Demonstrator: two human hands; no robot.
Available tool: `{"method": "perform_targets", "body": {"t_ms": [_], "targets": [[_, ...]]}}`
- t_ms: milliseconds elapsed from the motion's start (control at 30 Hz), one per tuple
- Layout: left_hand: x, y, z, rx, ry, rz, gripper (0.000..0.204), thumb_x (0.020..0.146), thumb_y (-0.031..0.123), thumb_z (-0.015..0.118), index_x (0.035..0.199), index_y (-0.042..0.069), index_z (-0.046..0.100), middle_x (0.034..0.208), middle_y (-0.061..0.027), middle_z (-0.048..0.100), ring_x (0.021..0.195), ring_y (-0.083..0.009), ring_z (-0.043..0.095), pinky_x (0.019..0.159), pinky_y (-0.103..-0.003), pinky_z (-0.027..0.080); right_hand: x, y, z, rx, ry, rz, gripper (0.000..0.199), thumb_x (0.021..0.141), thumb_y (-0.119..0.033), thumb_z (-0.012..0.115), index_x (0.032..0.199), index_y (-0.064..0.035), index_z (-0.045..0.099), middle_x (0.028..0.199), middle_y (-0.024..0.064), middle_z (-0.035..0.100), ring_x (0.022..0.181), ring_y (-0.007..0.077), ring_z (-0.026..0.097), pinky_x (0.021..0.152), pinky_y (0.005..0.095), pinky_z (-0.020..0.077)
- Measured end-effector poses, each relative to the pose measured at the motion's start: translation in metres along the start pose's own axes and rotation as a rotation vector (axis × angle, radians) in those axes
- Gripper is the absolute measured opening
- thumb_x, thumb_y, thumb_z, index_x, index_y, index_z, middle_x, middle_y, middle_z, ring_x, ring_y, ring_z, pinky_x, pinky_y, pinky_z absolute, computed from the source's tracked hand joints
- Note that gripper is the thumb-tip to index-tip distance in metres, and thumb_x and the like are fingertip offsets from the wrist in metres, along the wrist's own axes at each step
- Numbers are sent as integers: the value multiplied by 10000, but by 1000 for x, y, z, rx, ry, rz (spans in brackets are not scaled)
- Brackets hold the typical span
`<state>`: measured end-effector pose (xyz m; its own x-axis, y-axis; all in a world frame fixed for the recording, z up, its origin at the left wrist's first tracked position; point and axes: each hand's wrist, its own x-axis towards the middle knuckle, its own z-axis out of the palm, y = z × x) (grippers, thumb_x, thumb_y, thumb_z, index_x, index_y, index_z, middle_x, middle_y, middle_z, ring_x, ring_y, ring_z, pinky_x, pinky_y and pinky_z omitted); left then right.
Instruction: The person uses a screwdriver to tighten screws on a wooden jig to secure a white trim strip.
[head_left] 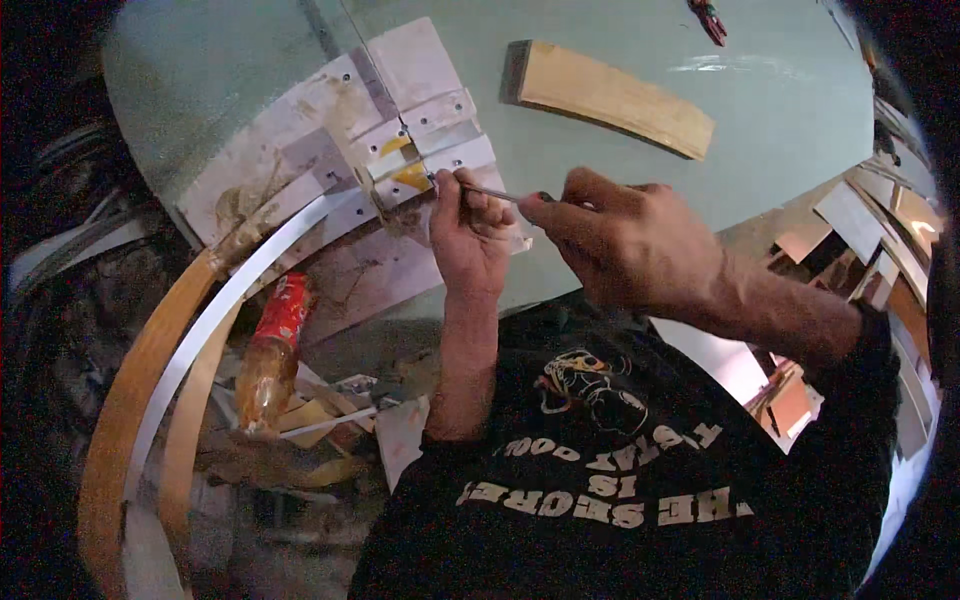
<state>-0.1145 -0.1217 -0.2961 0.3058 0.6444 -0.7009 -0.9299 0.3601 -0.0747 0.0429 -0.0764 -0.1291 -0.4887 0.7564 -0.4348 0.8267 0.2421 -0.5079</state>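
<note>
My right hand (630, 240) is closed around a screwdriver (492, 192); its handle is mostly hidden in the grip. The thin metal shaft runs leftward to the curled fingers of my left hand (470, 245), which pinch near its tip. Whether they also hold a screw is too small to tell. Both hands are at the right edge of a pale jig (440, 110) of screwed-down blocks. Two yellow pieces (411, 177) sit in its middle, beside my left fingertips. A curved white strip (205, 325) runs into the jig from the lower left.
The jig lies on a pale green tabletop (780, 110), with a wooden piece (615, 98) and a red-handled tool (708, 20) farther off. A curved brown band (135, 420) flanks the strip. A red-labelled plastic bottle (268, 375) is below; board offcuts (850, 225) pile up at right.
</note>
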Motion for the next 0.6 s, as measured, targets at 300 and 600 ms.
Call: {"method": "perform_targets", "body": {"t_ms": [300,600], "targets": [[5,-9,-10,204,181,104,196,1001,293,549,957,108,597,658,54,498,576,-75,476,523,-225,434,-18,33,47,1194,100,717,268,868,-159,644,1089,-20,705,827,122,714,674,189,657,618,345,529],[-59,22,3,1354,317,407,323,983,282,569,1155,10,597,818,-71,627,713,-151,642,611,-287,543,-101,85,108,1097,602,74,304,858,-131,638,1136,-9,649,967,180,708,873,266,694,793,372,534]]}}
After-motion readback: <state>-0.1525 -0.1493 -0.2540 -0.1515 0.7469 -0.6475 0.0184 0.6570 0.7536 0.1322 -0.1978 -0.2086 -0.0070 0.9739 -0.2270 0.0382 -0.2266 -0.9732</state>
